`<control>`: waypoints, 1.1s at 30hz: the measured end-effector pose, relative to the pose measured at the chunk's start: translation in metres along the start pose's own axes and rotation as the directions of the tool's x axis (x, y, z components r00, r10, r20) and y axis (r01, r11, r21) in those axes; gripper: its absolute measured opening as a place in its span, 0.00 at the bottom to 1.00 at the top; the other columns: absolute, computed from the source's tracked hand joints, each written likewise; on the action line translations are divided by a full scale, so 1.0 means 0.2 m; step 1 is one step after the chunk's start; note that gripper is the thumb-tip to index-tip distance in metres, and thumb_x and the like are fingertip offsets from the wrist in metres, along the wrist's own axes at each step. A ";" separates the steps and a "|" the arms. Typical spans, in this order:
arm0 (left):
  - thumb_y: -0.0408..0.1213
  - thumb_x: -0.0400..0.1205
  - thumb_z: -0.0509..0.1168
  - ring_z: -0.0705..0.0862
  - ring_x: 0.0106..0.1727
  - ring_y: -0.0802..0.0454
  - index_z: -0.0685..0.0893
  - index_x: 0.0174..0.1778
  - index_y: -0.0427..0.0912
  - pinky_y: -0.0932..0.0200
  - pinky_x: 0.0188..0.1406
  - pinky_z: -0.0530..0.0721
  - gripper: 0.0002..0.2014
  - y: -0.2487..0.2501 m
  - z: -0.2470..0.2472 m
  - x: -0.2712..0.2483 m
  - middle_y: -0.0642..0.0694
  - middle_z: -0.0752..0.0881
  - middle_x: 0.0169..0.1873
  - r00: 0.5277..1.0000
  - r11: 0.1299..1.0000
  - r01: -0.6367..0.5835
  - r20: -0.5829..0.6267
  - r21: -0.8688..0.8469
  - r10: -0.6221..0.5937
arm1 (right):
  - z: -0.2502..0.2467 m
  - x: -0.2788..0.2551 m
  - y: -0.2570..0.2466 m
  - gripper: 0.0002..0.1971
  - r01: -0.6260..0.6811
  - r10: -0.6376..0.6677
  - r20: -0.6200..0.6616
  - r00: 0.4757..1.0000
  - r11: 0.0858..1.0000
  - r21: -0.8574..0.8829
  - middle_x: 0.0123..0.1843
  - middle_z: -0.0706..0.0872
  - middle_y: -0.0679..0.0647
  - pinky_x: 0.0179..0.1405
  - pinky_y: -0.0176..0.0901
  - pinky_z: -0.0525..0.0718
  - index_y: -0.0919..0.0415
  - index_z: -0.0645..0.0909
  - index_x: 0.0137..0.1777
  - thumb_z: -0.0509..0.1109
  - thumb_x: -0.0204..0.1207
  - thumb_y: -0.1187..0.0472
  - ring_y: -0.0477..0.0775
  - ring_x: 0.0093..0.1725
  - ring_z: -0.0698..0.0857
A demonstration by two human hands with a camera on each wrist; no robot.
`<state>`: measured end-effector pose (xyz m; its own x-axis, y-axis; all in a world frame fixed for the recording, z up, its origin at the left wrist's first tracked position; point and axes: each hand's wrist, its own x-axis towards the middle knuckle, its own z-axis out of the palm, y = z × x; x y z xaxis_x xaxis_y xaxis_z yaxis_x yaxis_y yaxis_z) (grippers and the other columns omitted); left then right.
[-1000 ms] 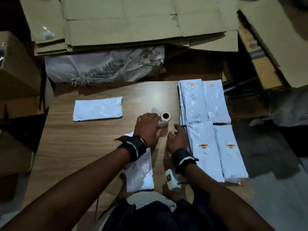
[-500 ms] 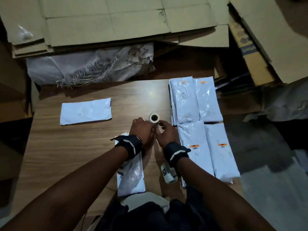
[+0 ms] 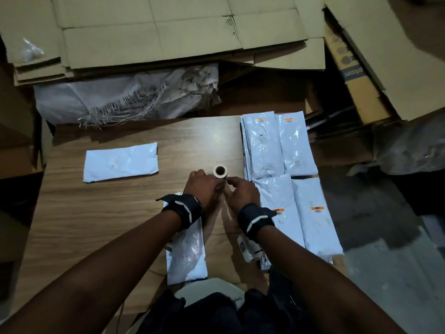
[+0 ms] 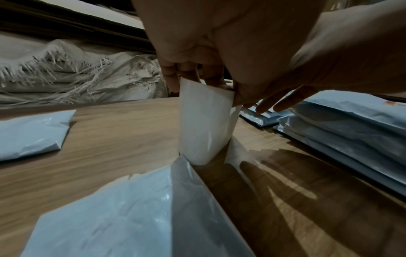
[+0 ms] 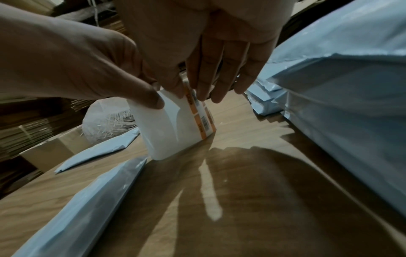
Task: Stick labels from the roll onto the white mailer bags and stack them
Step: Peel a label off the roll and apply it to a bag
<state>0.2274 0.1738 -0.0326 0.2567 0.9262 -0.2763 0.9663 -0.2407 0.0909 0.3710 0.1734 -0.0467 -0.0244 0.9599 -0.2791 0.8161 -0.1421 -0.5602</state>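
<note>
One label roll point(image 3: 220, 173), upright on worktop point(image 3: 108, 213) btwn hands: left hand point(image 3: 203, 186) grips it, right hand point(image 3: 242, 192) pinches label edge.

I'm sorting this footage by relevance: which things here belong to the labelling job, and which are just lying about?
Belongs to the job:
- label roll, standing on end on the table, held by left hand and right hand
- unlabelled mailer bags
- labelled mailer stacks

Lying about:
- flattened cardboard
- frayed woven sack
</note>
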 end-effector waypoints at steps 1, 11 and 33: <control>0.47 0.84 0.56 0.76 0.60 0.41 0.80 0.65 0.58 0.49 0.57 0.67 0.14 0.00 0.00 0.00 0.49 0.85 0.55 1.000 1.000 0.000 0.002 -0.004 0.000 | 0.00 0.00 0.00 0.15 0.007 -0.007 0.006 1.000 1.000 -0.003 0.58 0.90 0.46 0.55 0.45 0.84 0.45 0.86 0.61 0.67 0.77 0.45 0.54 0.57 0.87; 0.46 0.84 0.57 0.76 0.60 0.41 0.80 0.66 0.58 0.49 0.58 0.67 0.15 -0.01 0.01 0.01 0.50 0.85 0.56 1.000 1.000 -0.024 -0.009 0.004 0.024 | 0.01 0.02 -0.02 0.15 0.033 -0.026 0.060 0.998 0.992 -0.121 0.55 0.91 0.52 0.53 0.47 0.83 0.45 0.86 0.61 0.64 0.79 0.48 0.59 0.57 0.86; 0.46 0.85 0.57 0.76 0.61 0.42 0.78 0.70 0.59 0.49 0.61 0.67 0.17 -0.04 0.01 0.03 0.50 0.85 0.56 0.997 0.997 -0.074 -0.008 0.030 0.075 | -0.01 0.02 -0.04 0.15 0.075 -0.059 0.103 0.993 0.983 -0.168 0.55 0.90 0.56 0.51 0.46 0.81 0.46 0.86 0.61 0.63 0.80 0.49 0.63 0.56 0.86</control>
<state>0.2223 0.1812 -0.0360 0.3280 0.9080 -0.2606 0.9446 -0.3175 0.0827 0.3648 0.1794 -0.0421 -0.1313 0.9368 -0.3243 0.8974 -0.0266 -0.4403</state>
